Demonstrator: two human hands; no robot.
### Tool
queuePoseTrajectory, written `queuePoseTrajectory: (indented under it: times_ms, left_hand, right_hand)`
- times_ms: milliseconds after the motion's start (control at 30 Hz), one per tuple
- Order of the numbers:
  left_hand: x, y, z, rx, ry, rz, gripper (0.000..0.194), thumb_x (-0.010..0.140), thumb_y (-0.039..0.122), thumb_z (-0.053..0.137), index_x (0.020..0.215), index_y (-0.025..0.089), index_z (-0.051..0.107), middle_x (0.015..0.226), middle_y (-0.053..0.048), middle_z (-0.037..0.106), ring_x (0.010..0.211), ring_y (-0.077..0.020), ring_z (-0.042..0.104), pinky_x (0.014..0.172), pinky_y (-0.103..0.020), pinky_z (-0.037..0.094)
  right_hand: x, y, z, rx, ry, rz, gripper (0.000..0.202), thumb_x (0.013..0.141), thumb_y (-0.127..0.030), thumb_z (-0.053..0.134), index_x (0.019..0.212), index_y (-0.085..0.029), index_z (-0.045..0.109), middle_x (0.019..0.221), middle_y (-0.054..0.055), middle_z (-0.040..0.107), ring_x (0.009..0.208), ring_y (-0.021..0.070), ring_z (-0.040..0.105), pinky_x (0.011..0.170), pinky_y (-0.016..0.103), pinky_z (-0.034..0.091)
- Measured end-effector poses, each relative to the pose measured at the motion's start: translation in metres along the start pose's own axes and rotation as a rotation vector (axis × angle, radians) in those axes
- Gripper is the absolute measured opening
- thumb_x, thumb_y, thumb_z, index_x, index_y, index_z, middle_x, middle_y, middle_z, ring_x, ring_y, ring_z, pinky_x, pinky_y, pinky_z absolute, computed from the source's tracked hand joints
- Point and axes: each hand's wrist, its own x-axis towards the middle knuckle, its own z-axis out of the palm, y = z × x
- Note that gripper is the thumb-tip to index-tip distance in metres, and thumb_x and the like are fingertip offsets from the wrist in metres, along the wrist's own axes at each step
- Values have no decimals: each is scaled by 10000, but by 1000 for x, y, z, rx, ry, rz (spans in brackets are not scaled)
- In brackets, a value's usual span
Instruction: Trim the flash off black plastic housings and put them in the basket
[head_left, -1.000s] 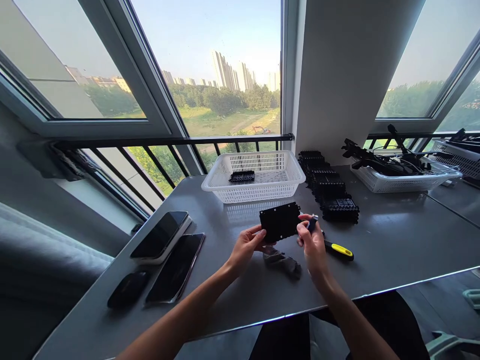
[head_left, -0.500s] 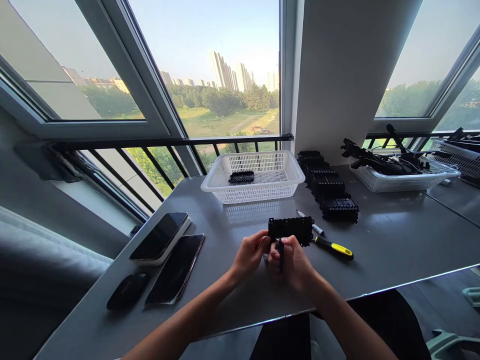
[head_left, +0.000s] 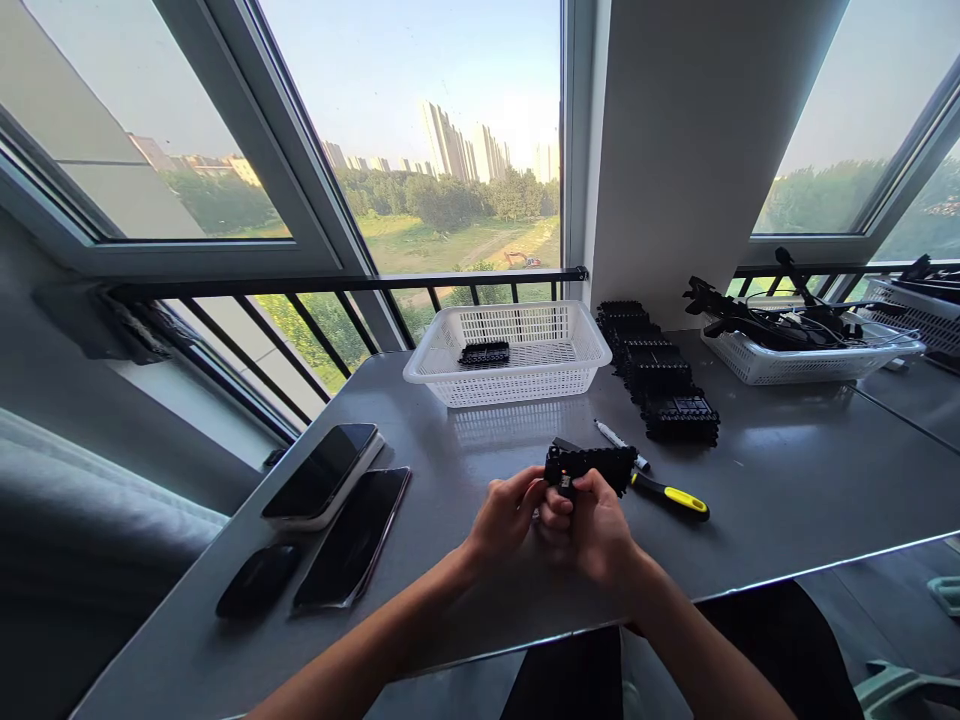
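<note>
My left hand (head_left: 506,515) is closed on the left end of a black plastic panel with notched edges (head_left: 600,465), which is tilted over the table. Close against it, my right hand (head_left: 596,520) grips a small black lighter with a metal top (head_left: 565,483). A tiny orange glow shows at the lighter's top, beside the panel's left end. The fingers partly hide the lighter's body. Just beyond the panel lie a white marker (head_left: 616,436) and a black-and-yellow handled tool (head_left: 675,500), its far end hidden behind the panel.
A white plastic basket (head_left: 510,390) holds a similar black piece (head_left: 484,354). More black panels (head_left: 679,415) lie in a row to its right. Another basket (head_left: 810,368) carries black parts and cables. Two phones (head_left: 352,540) (head_left: 322,472) and a black mouse (head_left: 259,582) are at left.
The panel has tipped, showing more of its edge, and shifted slightly right. The lighter has moved up against its left end, and an orange glow has appeared there.
</note>
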Motion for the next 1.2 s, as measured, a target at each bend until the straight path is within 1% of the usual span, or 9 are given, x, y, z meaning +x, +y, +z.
queuePoseTrajectory:
  times_ms: [100, 200, 333, 400, 600, 733, 833, 1000, 1200]
  left_hand:
    - [0, 0, -1, -1, 19, -14, 288, 910, 352, 480, 976, 165, 689, 600, 9, 654, 525, -105, 531, 550, -205, 411]
    - [1, 0, -1, -66, 51, -53, 302, 892, 396, 512, 945, 170, 706, 596, 5, 654, 533, -115, 547, 550, -207, 424]
    - [2, 0, -3, -199, 86, -127, 335, 848, 457, 564, 933, 172, 716, 625, -14, 678, 579, -156, 608, 578, -228, 486]
    - [3, -1, -3, -240, 85, -143, 341, 840, 468, 571, 948, 177, 713, 649, -20, 692, 621, -180, 645, 609, -247, 520]
    - [5, -4, -5, -277, 71, -146, 320, 855, 454, 560, 961, 181, 690, 708, -18, 706, 690, -217, 701, 693, -313, 579]
    - [5, -5, -6, -284, 58, -151, 336, 868, 439, 552, 1041, 178, 675, 744, -20, 717, 738, -232, 717, 733, -344, 592]
    - [5, -5, -6, -281, 66, -150, 348, 869, 438, 554, 1063, 174, 672, 752, -22, 719, 737, -231, 716, 730, -347, 596]
    - [6, -4, -7, -347, 79, -150, 339, 856, 443, 573, 1036, 176, 681, 786, -24, 735, 776, -232, 715, 755, -348, 594]
    - [6, 0, -7, -363, 100, -171, 328, 841, 439, 591, 1013, 178, 691, 751, -17, 732, 747, -228, 716, 763, -346, 587]
  right_hand:
    - [-2, -2, 1, 27, 2, 2, 253, 683, -439, 423, 589, -207, 386, 559, -41, 285, 503, 108, 196, 446, 239, 157]
    - [-3, -5, 0, 60, 6, 5, 257, 688, -442, 432, 599, -209, 368, 569, -41, 284, 512, 107, 204, 449, 230, 155]
    - [-6, -13, -2, 93, 27, -9, 271, 696, -446, 442, 605, -213, 336, 573, -44, 276, 515, 107, 225, 457, 223, 177]
    - [-8, -17, -4, 111, 43, -15, 274, 695, -445, 444, 604, -215, 325, 572, -46, 270, 513, 107, 228, 458, 221, 183]
    - [-11, -27, -11, 161, 48, -45, 266, 708, -432, 454, 608, -211, 346, 573, -42, 275, 517, 112, 238, 461, 221, 190]
    - [-14, -35, -17, 171, 60, -81, 265, 702, -427, 462, 610, -212, 338, 578, -40, 279, 519, 112, 225, 461, 223, 181]
    - [-17, -41, -20, 168, 67, -119, 272, 697, -431, 467, 619, -216, 320, 583, -43, 267, 517, 111, 224, 462, 227, 176]
    - [-20, -50, -24, 167, 97, -151, 270, 711, -435, 444, 631, -220, 303, 591, -45, 256, 515, 113, 225, 462, 235, 172]
    - [-21, -50, -24, 170, 117, -145, 262, 712, -434, 429, 633, -222, 296, 584, -47, 249, 507, 112, 215, 458, 233, 157]
